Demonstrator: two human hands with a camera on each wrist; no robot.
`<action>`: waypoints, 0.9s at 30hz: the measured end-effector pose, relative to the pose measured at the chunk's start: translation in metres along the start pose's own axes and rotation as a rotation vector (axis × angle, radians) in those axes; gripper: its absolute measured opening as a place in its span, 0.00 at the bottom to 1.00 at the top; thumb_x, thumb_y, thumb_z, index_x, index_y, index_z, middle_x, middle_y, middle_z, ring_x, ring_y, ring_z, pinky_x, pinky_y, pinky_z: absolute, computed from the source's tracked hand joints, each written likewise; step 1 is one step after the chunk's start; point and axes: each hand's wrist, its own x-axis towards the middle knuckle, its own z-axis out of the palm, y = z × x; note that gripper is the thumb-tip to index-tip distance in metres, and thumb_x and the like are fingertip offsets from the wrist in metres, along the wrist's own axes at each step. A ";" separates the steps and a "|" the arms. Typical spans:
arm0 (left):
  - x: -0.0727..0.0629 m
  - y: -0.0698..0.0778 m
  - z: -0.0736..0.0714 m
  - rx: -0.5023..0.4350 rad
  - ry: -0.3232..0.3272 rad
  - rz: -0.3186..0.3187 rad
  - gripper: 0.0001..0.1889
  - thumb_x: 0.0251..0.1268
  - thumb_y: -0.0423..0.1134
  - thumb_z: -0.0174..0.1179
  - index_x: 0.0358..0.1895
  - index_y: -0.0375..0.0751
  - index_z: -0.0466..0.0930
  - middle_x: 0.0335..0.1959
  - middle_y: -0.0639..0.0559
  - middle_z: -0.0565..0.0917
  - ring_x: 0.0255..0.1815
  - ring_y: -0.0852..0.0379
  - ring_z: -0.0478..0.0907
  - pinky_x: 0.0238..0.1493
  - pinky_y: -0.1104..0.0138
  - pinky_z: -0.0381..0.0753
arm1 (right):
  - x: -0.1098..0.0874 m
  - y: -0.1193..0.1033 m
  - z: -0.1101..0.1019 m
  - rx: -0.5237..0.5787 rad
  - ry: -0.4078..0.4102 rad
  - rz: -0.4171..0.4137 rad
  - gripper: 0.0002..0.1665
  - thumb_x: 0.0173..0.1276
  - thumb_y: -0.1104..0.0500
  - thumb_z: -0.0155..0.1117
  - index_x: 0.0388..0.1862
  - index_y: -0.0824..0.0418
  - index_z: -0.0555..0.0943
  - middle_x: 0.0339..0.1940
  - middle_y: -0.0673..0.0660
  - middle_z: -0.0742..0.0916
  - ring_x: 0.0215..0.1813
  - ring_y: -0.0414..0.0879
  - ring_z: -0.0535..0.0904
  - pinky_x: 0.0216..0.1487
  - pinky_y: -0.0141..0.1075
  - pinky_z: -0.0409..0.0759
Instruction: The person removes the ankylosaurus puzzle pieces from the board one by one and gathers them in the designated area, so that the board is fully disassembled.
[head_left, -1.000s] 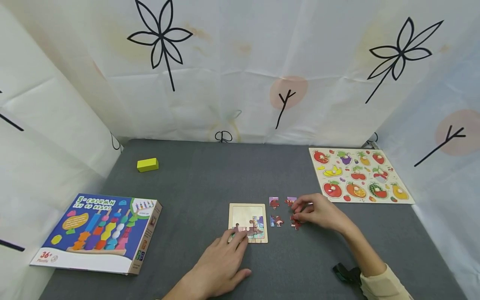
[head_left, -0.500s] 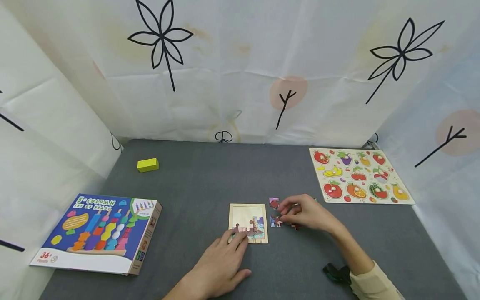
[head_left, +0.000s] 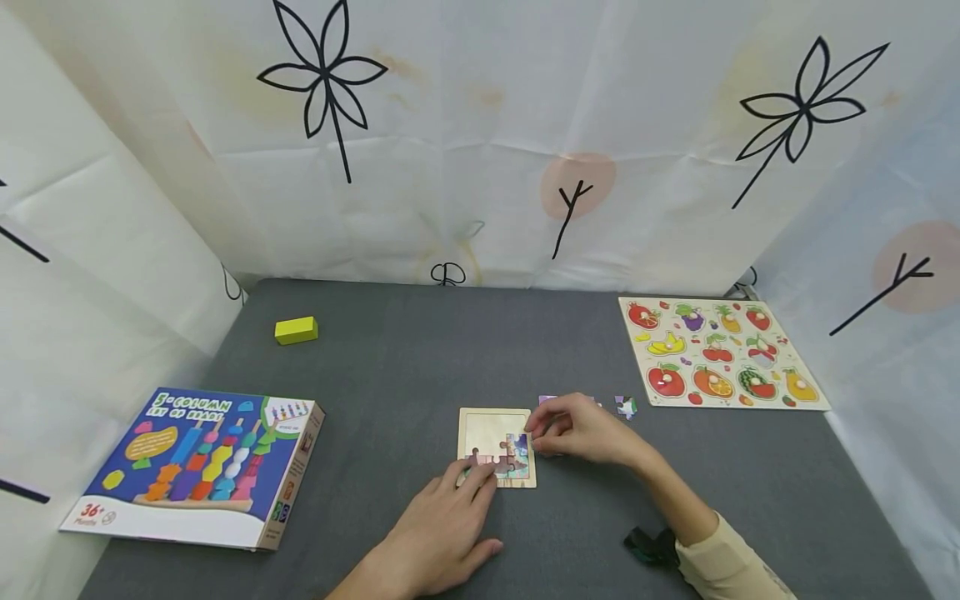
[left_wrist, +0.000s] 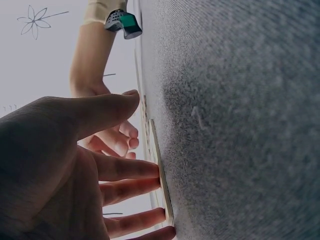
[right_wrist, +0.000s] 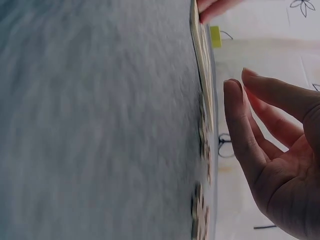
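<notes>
My left hand (head_left: 438, 521) lays its extended fingertips on the lower left of a small wooden puzzle board (head_left: 482, 427). Jigsaw pieces (head_left: 517, 446) fill its lower and right part; bare wood shows above. At the board's right edge hovers my right hand (head_left: 588, 429), thumb and forefinger bent close together. In the right wrist view a narrow gap parts those fingertips (right_wrist: 234, 92), and no piece shows between them. Loose jigsaw pieces (right_wrist: 200, 215) lie flat below; the right hand mostly hides them in the head view, but one loose piece (head_left: 626, 407) stays visible.
A fruit puzzle board (head_left: 720, 350) lies at the back right. To the left are a blue toy box (head_left: 202, 467) and, farther back, a yellow block (head_left: 296, 330). A dark device (head_left: 648, 547) sits by the right sleeve (head_left: 727, 554). Patterned white cloth encloses the grey table (head_left: 420, 350).
My right hand has moved left, from over the loose pieces to the puzzle board's right edge, uncovering a piece farther right. The left hand has stayed on the board.
</notes>
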 end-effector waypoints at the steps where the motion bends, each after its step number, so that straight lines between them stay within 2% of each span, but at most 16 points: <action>1: 0.000 0.000 0.000 0.002 0.004 0.000 0.40 0.74 0.68 0.62 0.77 0.44 0.74 0.80 0.53 0.71 0.78 0.47 0.72 0.68 0.53 0.85 | 0.002 -0.001 0.002 -0.005 -0.011 -0.006 0.11 0.71 0.65 0.75 0.50 0.68 0.88 0.41 0.58 0.91 0.34 0.35 0.85 0.39 0.28 0.85; 9: -0.003 0.001 0.001 0.020 0.035 -0.003 0.39 0.74 0.67 0.63 0.76 0.42 0.75 0.78 0.53 0.73 0.77 0.47 0.71 0.67 0.55 0.86 | 0.019 -0.004 0.010 -0.073 -0.072 -0.033 0.10 0.72 0.64 0.75 0.49 0.65 0.89 0.37 0.55 0.92 0.34 0.35 0.84 0.39 0.28 0.85; 14: -0.003 0.001 0.002 0.030 0.049 0.008 0.39 0.75 0.67 0.63 0.75 0.42 0.75 0.77 0.53 0.74 0.77 0.47 0.72 0.65 0.55 0.86 | 0.026 -0.007 0.012 -0.082 -0.102 0.010 0.10 0.71 0.63 0.77 0.48 0.66 0.90 0.33 0.54 0.91 0.31 0.34 0.83 0.34 0.28 0.83; 23: 0.000 0.002 0.001 -0.017 0.025 -0.021 0.39 0.75 0.68 0.62 0.76 0.44 0.74 0.78 0.54 0.73 0.77 0.48 0.71 0.64 0.53 0.86 | 0.032 -0.010 0.014 -0.122 -0.094 0.061 0.11 0.64 0.66 0.81 0.44 0.65 0.89 0.27 0.51 0.87 0.25 0.34 0.81 0.27 0.28 0.79; 27: 0.000 0.003 0.002 -0.022 0.043 -0.032 0.38 0.74 0.67 0.64 0.75 0.44 0.75 0.77 0.53 0.74 0.76 0.48 0.72 0.64 0.53 0.87 | 0.032 -0.010 0.014 -0.150 -0.092 0.062 0.10 0.64 0.66 0.81 0.43 0.64 0.89 0.27 0.50 0.87 0.25 0.34 0.80 0.28 0.28 0.79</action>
